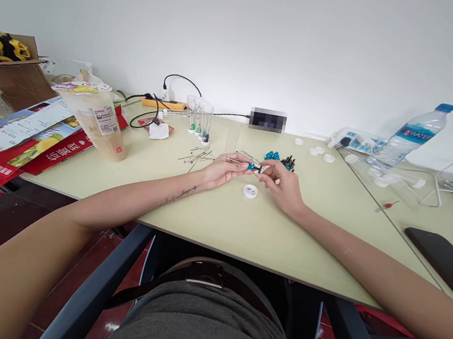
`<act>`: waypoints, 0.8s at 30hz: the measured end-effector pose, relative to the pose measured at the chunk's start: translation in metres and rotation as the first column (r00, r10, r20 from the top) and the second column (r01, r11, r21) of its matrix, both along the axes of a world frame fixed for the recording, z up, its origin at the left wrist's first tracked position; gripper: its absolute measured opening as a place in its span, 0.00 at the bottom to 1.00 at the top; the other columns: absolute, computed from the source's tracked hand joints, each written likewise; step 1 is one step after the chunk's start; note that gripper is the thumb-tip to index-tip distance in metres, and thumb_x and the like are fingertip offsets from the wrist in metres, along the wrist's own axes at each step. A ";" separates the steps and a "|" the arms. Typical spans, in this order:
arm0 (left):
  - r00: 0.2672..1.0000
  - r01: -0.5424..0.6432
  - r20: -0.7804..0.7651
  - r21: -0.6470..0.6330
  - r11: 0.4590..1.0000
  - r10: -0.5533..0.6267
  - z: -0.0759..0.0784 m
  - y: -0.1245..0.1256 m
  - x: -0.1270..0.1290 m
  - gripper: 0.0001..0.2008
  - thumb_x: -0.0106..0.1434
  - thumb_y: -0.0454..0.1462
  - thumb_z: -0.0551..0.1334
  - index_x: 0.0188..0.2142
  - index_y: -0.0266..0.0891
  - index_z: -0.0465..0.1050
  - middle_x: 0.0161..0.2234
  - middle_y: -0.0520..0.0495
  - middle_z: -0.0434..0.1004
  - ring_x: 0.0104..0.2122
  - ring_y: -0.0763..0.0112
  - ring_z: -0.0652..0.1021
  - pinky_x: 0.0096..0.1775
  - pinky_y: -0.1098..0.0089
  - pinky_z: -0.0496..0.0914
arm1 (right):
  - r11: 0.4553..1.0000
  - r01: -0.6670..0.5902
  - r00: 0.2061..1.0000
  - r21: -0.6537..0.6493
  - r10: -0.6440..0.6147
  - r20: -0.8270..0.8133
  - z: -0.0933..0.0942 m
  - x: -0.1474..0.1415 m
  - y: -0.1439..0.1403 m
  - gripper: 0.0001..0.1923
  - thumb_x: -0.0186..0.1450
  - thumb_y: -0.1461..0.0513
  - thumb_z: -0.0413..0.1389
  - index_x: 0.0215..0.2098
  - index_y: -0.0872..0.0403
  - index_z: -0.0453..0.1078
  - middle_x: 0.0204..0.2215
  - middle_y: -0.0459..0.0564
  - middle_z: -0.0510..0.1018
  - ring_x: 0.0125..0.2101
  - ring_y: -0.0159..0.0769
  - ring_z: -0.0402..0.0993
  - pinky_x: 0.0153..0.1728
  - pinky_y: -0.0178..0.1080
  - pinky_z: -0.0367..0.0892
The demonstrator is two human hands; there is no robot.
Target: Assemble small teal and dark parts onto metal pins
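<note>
My left hand (pixel 223 170) and my right hand (pixel 282 184) meet over the pale table (pixel 218 220), pinching between their fingertips a small blue-and-black piece (pixel 254 166). A white round cap (pixel 250 191) lies on the table just below the hands. Behind them sit a heap of blue pieces (pixel 272 156) and a heap of black pieces (pixel 288 162). To the left, several thin metal needles (pixel 198 156) are scattered, beside clear tubes (pixel 200 118) standing upright.
A plastic cup with a drink (pixel 99 122) stands at left over red printed bags (pixel 18 140). A water bottle (pixel 410 136) lies at the back right near a power strip (pixel 355 140) and white caps (pixel 314 149). A dark phone (pixel 445 261) rests at right.
</note>
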State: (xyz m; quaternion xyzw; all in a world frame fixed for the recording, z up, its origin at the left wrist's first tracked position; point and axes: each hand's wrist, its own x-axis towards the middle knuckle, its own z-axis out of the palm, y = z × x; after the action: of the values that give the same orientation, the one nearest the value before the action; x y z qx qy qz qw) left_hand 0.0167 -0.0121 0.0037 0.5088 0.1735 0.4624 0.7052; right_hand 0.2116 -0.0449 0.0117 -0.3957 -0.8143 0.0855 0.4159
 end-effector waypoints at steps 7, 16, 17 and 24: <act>1.000 -0.009 -0.009 -0.012 1.000 0.009 0.000 -0.001 0.000 0.09 0.51 0.30 0.65 0.34 0.32 0.73 0.36 0.45 0.76 0.36 0.73 0.77 0.51 0.66 0.65 | 1.000 0.007 1.000 -0.001 -0.007 0.013 0.001 0.000 -0.001 0.14 0.64 0.53 0.48 0.41 0.52 0.66 0.24 0.46 0.74 0.22 0.31 0.67 0.27 0.35 0.63; 1.000 0.000 0.002 -0.004 1.000 0.000 -0.001 0.000 0.000 0.09 0.50 0.30 0.66 0.33 0.32 0.73 0.35 0.45 0.77 0.36 0.71 0.78 0.50 0.65 0.66 | 1.000 0.000 1.000 -0.028 0.000 0.009 0.004 -0.002 -0.004 0.14 0.65 0.52 0.46 0.41 0.52 0.64 0.24 0.46 0.74 0.21 0.30 0.67 0.27 0.34 0.63; 1.000 0.005 0.008 -0.001 1.000 -0.005 -0.001 0.000 0.000 0.09 0.50 0.30 0.66 0.33 0.32 0.73 0.35 0.45 0.77 0.36 0.71 0.78 0.50 0.65 0.66 | 1.000 0.003 1.000 -0.030 -0.003 0.017 0.004 -0.002 -0.004 0.14 0.66 0.52 0.45 0.40 0.52 0.65 0.24 0.46 0.74 0.21 0.30 0.67 0.27 0.34 0.63; 0.999 -0.028 0.026 -0.023 0.999 0.028 0.001 -0.002 0.000 0.08 0.49 0.30 0.66 0.31 0.32 0.74 0.34 0.46 0.76 0.37 0.71 0.77 0.51 0.64 0.65 | 1.000 0.011 1.000 -0.023 -0.011 -0.002 0.004 -0.002 -0.006 0.16 0.66 0.53 0.46 0.48 0.52 0.60 0.27 0.46 0.74 0.22 0.31 0.68 0.27 0.35 0.63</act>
State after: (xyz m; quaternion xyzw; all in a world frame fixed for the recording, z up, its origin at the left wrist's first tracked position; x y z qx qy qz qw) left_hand 0.0171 -0.0140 0.0050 0.4922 0.1764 0.4769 0.7065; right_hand 0.2097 -0.0506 0.0161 -0.4046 -0.8107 0.0931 0.4127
